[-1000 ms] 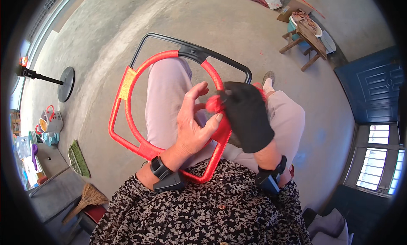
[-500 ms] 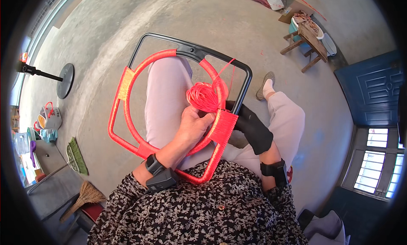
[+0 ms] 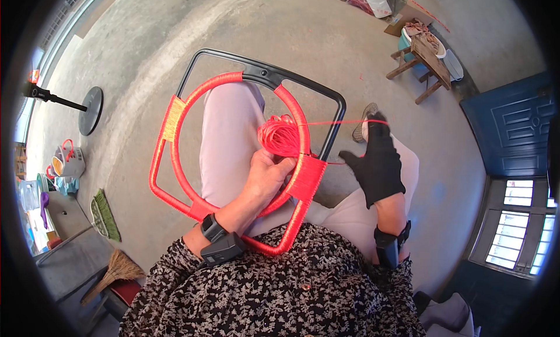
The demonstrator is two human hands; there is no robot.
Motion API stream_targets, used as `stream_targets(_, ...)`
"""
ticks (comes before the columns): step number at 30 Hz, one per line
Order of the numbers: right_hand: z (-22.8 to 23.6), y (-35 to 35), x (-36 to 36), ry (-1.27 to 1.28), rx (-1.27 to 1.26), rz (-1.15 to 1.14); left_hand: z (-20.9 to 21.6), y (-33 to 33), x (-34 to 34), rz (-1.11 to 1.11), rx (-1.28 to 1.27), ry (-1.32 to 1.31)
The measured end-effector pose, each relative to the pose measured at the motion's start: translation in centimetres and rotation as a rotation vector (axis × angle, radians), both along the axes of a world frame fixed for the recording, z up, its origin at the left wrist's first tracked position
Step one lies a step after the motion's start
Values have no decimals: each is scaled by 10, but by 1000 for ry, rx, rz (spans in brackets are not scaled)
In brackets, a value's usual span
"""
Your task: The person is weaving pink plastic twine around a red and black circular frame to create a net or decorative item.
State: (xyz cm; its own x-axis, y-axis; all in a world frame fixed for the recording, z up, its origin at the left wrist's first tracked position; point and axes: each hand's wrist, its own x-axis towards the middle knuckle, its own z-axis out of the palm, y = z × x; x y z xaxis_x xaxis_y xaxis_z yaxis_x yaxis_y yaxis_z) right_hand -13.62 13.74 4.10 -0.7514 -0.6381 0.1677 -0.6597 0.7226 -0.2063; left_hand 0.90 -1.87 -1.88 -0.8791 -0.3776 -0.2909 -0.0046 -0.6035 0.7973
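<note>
A black metal frame (image 3: 335, 124) with a round inner ring rests across my lap, tilted. Red cord wraps most of it, with an orange-yellow wrapped patch (image 3: 171, 120) on the left side. My bare left hand (image 3: 265, 176) is closed on the ring's right side, thumb by the wide red wrapping (image 3: 308, 179). Just above its fingers hangs a loose red cord bundle (image 3: 280, 134). My right hand (image 3: 378, 162), in a black glove, is right of the frame. Its fingers are stretched out and the thumb is apart. A taut red cord (image 3: 335, 123) runs from the ring across its fingertips.
A wooden stool (image 3: 429, 60) stands before a tub at the far right. A blue door (image 3: 507, 127) is at the right. On the left are a round black stand base (image 3: 90, 111), a bucket (image 3: 71, 162), a green brush (image 3: 105, 214) and a straw broom (image 3: 121, 267).
My right hand has moved from behind the frame's right side outward to the right, drawing the red cord out straight. My left hand keeps its grip, and the frame has barely shifted.
</note>
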Motion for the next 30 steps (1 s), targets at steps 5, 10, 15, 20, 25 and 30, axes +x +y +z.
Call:
stream_targets(5,-37,-3,21,-891,-245,90,1,0,-3,-24,-31,-6)
stream_targets(10,-34,3,22,-778,-433,100,-7,-5,0,-91,-23,-62)
stream_targets(15,-26,64,0,-1239,-1617,101,0,-3,-3,-16,137,-6)
stream_targets(20,-13,99,-5,-1262,-1751,-166,15,-2,0,-26,107,97)
stream_targets(25,-26,99,-7,-1410,-1607,-36,4,-4,3,-67,100,98)
stream_targets(30,-25,25,29,-1430,-817,-43,21,-3,0,-72,140,110)
